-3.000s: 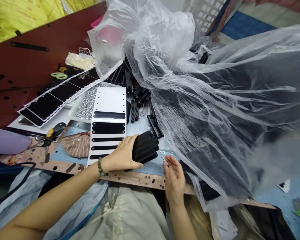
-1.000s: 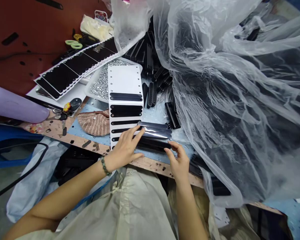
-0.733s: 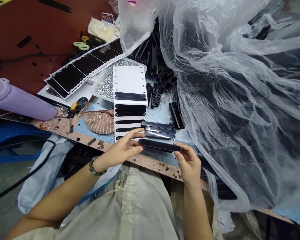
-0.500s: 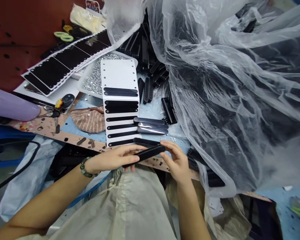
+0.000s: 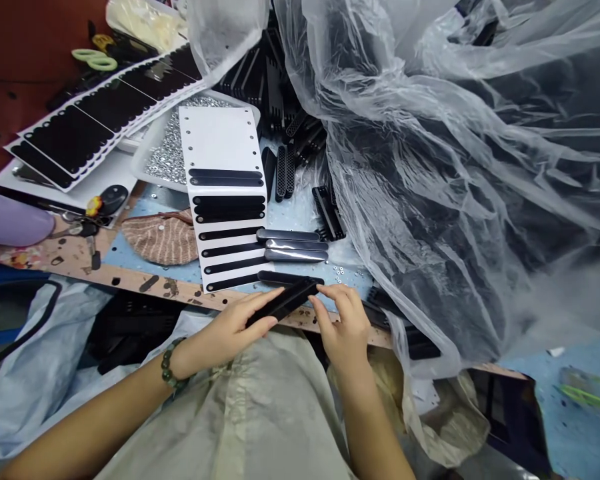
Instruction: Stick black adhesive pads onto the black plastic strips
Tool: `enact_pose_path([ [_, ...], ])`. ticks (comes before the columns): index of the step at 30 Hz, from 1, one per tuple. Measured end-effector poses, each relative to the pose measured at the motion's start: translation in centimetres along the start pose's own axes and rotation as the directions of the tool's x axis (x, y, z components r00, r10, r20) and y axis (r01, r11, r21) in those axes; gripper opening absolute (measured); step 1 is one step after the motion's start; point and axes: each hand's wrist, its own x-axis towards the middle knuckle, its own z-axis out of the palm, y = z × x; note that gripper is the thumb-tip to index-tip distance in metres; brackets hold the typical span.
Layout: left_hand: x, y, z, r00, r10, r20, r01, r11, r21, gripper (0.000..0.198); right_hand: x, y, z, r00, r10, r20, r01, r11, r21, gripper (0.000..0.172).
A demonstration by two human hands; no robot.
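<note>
A long black bar [image 5: 285,301] is held at a slant over the table's front edge, its far end up and to the right. My left hand [image 5: 235,327] grips its lower end, thumb on the near side. The thumb and fingertips of my right hand [image 5: 343,320] are at its upper right end, closed around something I cannot make out. Just behind lies a dark strip [image 5: 290,278]. Further back, several glossy dark strips [image 5: 295,245] rest beside a white sheet [image 5: 223,140] that carries black adhesive strips.
Behind the sheet stands a clear tray [image 5: 163,150] of small metal parts. A knitted pouch [image 5: 163,238], green-handled scissors [image 5: 95,60] and black sticker sheets [image 5: 105,117] lie left. Crumpled plastic [image 5: 430,167] covers the right side, beside black parts [image 5: 329,213].
The bar has turned, showing a broader ribbed face and a steeper slant. My left hand has closed further around it. The whole view has shifted, so the table's things appear further left.
</note>
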Motion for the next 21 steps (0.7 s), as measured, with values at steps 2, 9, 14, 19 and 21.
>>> enact_pose_path([
  [2, -0.2, -0.4, 0.4, 0.999, 0.038, -0.006, -0.038, 0.998, 0.059, 0.048, -0.4, 0.4, -0.1, 0.995, 0.084, 0.053, -0.086, 0.995, 0.040, 0.009],
  [9, -0.3, -1.2, 1.7, 0.994, 0.113, -0.004, -0.110, 0.975, 0.192, 0.047, -1.7, 2.1, -0.2, 0.933, 0.291, 0.211, -0.320, 0.939, 0.123, 0.008],
  [14, 0.4, -1.4, 1.9, 0.989, 0.149, -0.021, -0.133, 0.931, 0.338, 0.045, -2.3, 2.3, 0.1, 0.931, 0.289, 0.220, -0.309, 0.949, 0.060, 0.013],
  [19, 0.9, -2.3, 2.4, 0.952, 0.280, -0.126, -0.156, 0.795, 0.586, 0.039, -2.6, 2.7, 0.7, 0.935, 0.305, 0.179, -0.309, 0.951, -0.005, 0.012],
  [21, 1.0, -3.0, 2.8, 0.929, 0.346, -0.129, -0.204, 0.772, 0.602, 0.043, -2.6, 2.9, 1.0, 0.935, 0.309, 0.175, -0.309, 0.951, -0.024, 0.013],
])
